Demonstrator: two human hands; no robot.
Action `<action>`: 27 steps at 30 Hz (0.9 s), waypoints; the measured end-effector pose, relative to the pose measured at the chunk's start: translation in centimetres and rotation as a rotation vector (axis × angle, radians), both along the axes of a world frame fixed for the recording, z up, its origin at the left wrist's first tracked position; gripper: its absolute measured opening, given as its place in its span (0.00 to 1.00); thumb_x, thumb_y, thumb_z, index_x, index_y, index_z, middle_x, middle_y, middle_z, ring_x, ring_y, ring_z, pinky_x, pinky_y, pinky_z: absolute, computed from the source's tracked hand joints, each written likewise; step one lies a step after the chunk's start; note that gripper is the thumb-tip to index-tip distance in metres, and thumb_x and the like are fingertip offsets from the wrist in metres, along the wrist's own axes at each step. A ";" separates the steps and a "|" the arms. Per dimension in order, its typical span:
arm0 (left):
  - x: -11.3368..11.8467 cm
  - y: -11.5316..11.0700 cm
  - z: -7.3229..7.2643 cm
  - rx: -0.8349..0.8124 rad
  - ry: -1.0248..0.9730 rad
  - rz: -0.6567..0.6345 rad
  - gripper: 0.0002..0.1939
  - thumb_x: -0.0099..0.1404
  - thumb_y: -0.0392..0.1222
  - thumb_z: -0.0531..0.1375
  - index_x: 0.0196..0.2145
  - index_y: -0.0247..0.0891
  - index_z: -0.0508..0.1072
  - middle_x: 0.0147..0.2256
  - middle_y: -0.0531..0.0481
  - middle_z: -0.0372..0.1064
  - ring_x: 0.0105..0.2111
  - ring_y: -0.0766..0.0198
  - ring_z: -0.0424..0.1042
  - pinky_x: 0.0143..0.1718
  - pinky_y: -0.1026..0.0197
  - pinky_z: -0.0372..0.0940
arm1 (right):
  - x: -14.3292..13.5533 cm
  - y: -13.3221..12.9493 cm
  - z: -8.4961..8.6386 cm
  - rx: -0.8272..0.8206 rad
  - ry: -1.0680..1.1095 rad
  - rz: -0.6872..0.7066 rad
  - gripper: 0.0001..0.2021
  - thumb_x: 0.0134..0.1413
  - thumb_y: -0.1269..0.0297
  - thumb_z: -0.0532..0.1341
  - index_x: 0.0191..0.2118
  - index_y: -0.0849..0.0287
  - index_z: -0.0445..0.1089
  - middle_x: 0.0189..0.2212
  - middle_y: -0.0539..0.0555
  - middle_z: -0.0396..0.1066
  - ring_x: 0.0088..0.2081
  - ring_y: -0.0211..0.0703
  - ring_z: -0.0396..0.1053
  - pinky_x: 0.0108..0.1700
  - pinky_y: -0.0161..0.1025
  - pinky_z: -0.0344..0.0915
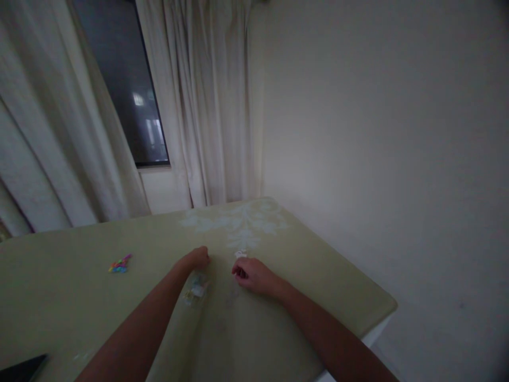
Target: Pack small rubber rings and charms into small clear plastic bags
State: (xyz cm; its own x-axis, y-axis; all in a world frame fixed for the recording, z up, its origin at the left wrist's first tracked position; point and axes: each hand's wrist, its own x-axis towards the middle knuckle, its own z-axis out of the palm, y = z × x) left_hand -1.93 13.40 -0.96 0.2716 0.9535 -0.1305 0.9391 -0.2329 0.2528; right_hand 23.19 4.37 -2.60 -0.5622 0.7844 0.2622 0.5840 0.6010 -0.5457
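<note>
My left hand (pixel 200 257) is closed above the table, its fingers curled down and mostly hidden behind the back of the hand. Just below it, beside my forearm, lies a small clear plastic packet (pixel 196 289) with whitish and yellowish bits showing through. My right hand (pixel 256 275) is curled with thumb and fingertips drawn together; whatever they may hold is too small to make out. Right behind its fingers is a small white piece (pixel 240 254), partly covered by the hand, so I cannot tell whether they touch.
A small pile of brightly coloured pieces (pixel 120 264) lies to the left on the pale green tabletop (pixel 79 297). A dark flat object (pixel 26 369) sits at the near left corner. Curtains (pixel 214 106) hang behind, and a wall (pixel 377 132) runs along the right.
</note>
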 end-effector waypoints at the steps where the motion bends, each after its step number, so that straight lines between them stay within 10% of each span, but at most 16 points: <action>1: 0.1 0.0 0.0 -0.012 0.013 -0.002 0.15 0.72 0.46 0.63 0.53 0.36 0.74 0.50 0.45 0.74 0.45 0.55 0.77 0.45 0.50 0.75 | 0.0 0.0 -0.2 0.022 -0.019 0.003 0.10 0.57 0.74 0.63 0.44 0.60 0.75 0.34 0.52 0.74 0.33 0.39 0.68 0.38 0.33 0.61; 7: 1.0 -1.2 1.5 0.027 -0.002 -0.002 0.11 0.72 0.44 0.63 0.45 0.34 0.76 0.42 0.45 0.76 0.40 0.58 0.77 0.44 0.52 0.73 | -0.3 0.0 -0.1 0.053 -0.033 -0.004 0.10 0.57 0.74 0.64 0.44 0.60 0.77 0.37 0.54 0.75 0.36 0.40 0.69 0.40 0.34 0.63; 12: 1.9 -6.6 2.2 0.210 -0.223 -0.018 0.16 0.76 0.44 0.47 0.45 0.36 0.73 0.41 0.43 0.77 0.41 0.60 0.76 0.44 0.58 0.70 | -1.2 -0.6 0.8 -0.077 0.230 -0.064 0.08 0.57 0.74 0.64 0.41 0.60 0.78 0.33 0.52 0.75 0.32 0.38 0.69 0.37 0.33 0.64; 18: 2.2 -14.0 0.3 0.276 -0.961 0.003 0.15 0.67 0.53 0.60 0.44 0.41 0.76 0.36 0.47 0.81 0.36 0.57 0.81 0.39 0.58 0.76 | -2.4 -1.6 1.6 -0.185 0.517 -0.124 0.04 0.57 0.70 0.65 0.38 0.60 0.77 0.27 0.49 0.72 0.27 0.36 0.66 0.31 0.32 0.62; 27: 2.8 -14.4 0.2 0.329 -1.009 0.032 0.10 0.64 0.48 0.63 0.38 0.43 0.82 0.37 0.49 0.84 0.36 0.56 0.83 0.43 0.57 0.78 | -2.7 -1.8 1.0 -0.294 0.682 -0.048 0.12 0.56 0.58 0.68 0.40 0.60 0.73 0.27 0.48 0.71 0.26 0.36 0.69 0.31 0.34 0.65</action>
State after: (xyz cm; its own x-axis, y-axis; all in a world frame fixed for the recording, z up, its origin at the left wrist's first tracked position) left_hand 0.87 -1.02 -0.79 0.0840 0.9096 0.4070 0.3367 -0.4103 0.8475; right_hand 20.50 2.62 -1.64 -0.3136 0.8954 0.3162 0.0802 0.3568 -0.9307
